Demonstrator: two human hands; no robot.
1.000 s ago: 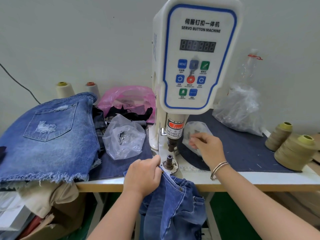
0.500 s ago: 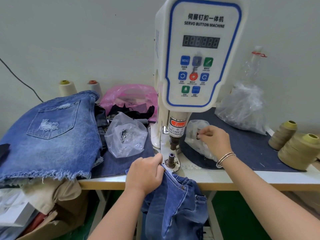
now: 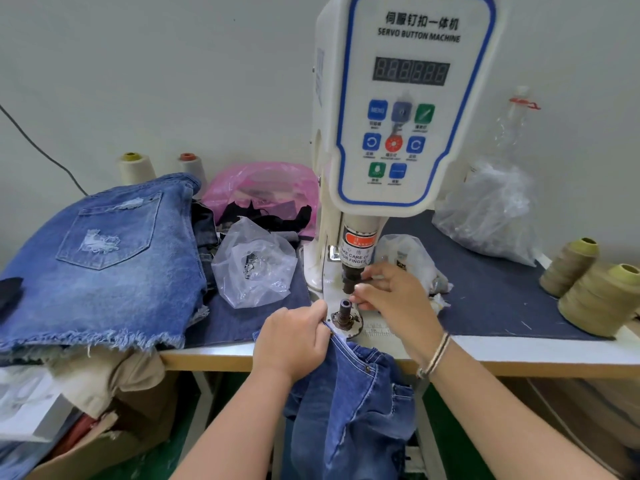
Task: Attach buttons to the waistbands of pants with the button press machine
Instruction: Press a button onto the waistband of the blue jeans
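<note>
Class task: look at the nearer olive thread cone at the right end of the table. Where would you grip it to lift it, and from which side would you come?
Grip the nearer olive thread cone around its narrower upper part, just below the open tube top, fingers coming from above and the front. It leans and tapers upward, and the second cone stands close behind it, probably blocking that side.
</note>
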